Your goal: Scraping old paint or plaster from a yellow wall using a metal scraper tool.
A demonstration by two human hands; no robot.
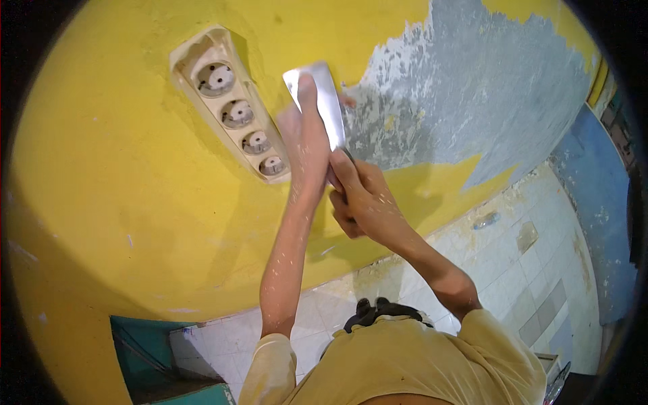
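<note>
A metal scraper with a broad, shiny blade [330, 109] is held up in front of the yellow painted wall [167, 243]. My right hand [367, 195] is wrapped around its dark handle, most of which is hidden by the fingers. My left hand [310, 144], somewhat blurred, has its thumb along the blade's face. Fingertips show past the blade's right edge, so the blade lies between thumb and fingers. Pale paint flecks dot both forearms. Right of the blade is a ragged grey patch [486, 91] of wall without yellow paint, with whitish remnants along its left side.
Close left of my left hand, a cream multi-socket outlet [237, 114] juts from the wall. A tiled floor [506, 268] runs below, with a clear plastic bottle [487, 220] by the wall's base. A teal recess [152, 349] opens at lower left; a blue surface [592, 202] stands at right.
</note>
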